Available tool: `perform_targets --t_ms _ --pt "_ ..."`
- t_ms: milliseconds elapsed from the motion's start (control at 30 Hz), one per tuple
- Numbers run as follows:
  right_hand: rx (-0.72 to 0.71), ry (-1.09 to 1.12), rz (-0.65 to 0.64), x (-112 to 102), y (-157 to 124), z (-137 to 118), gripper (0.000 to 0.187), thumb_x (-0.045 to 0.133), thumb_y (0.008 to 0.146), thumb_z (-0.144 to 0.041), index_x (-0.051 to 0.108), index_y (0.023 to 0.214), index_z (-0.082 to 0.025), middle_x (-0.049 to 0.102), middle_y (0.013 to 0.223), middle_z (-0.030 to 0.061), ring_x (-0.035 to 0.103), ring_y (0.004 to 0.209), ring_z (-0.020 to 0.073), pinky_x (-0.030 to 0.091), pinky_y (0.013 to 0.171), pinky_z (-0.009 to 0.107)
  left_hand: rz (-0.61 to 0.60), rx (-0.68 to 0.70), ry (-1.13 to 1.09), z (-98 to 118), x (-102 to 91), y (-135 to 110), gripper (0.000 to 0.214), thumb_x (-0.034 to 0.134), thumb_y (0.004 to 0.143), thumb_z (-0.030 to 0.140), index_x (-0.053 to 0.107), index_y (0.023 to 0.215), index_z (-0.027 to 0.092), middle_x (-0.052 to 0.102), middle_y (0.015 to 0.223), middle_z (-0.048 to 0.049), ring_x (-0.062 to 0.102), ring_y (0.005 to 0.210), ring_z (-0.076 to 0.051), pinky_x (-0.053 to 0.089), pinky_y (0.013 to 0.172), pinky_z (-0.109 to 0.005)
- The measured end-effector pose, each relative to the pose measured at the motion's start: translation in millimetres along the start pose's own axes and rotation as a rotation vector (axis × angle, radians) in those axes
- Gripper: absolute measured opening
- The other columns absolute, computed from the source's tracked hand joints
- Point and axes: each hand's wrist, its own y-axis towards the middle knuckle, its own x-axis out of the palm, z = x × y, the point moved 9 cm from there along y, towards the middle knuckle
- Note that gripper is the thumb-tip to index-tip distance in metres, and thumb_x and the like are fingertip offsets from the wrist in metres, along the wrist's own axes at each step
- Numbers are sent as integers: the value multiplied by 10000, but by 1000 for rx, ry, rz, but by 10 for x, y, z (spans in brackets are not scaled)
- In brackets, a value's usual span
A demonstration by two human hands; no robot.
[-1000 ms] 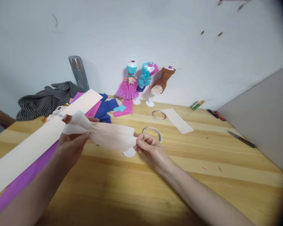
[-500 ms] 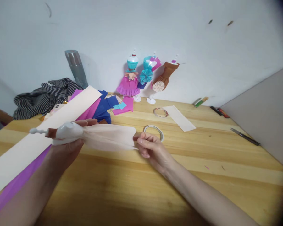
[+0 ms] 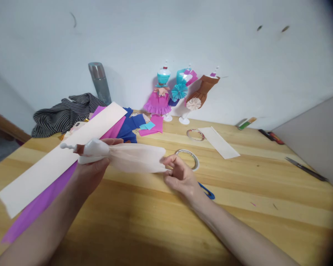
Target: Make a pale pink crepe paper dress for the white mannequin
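Observation:
My left hand (image 3: 91, 170) is closed round the white torso of a small mannequin (image 3: 92, 152), held sideways above the wooden table (image 3: 166, 221). A pale peach crepe-paper skirt (image 3: 138, 158) is gathered at the mannequin's waist and stretches right. My right hand (image 3: 180, 176) pinches the skirt's free hem. A blue-handled tool (image 3: 207, 191) peeks out from under my right wrist.
Long cream (image 3: 63, 155) and magenta (image 3: 41, 205) paper strips lie at left. Behind are blue paper (image 3: 127, 127), striped cloth (image 3: 63, 115), a grey flask (image 3: 100, 83) and three dressed mannequins (image 3: 180, 94). Tape rings (image 3: 189, 157), a paper piece (image 3: 218, 142) and scissors (image 3: 305, 169) lie at right.
The view shifted, so everything sits further right. The mannequin stays sideways in my left hand. My right hand slid slightly along the hem, and the blue-handled tool came into sight.

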Motion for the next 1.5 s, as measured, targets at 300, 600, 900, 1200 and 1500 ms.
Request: perform_targets --t_ms 300,600,900,1200,1500 --pt "64 11 103 -67 40 128 317 785 662 -424 591 659 -173 439 501 -53 265 446 55 154 453 234 -137 61 -70 -36 40 10 380 774 673 302 689 1036 234 697 1104 -75 579 1162 -310 409 1048 -432" --pt "-44 -213 283 -290 43 -96 267 765 683 -369 566 707 -194 449 576 -53 331 467 73 227 446 233 -70 92 55 73 90 9 408 768 633 287 694 1021 182 712 983 -76 641 965 -275 503 807 -347" --pt "-557 -747 141 164 31 -1150 406 676 776 -297 591 1171 -260 632 1076 74 555 825 206 433 677 351 -147 522 685 761 809 159 364 873 487 330 639 728 189 594 739 -6 545 764 -210 415 738 -317" --pt "-536 -476 237 36 529 -1442 278 713 702 -407 651 873 -198 585 718 -5 518 670 165 396 623 305 -327 714 870 790 1449 310 416 862 515 391 610 773 183 630 902 -79 544 944 -276 379 873 -369" --pt "-394 -119 327 -572 626 -1306 481 720 628 -602 634 845 -182 668 769 61 642 755 238 479 623 339 -102 -577 31 -803 559 193 510 661 738 606 616 752 98 666 676 -115 657 594 -202 530 587 -314"
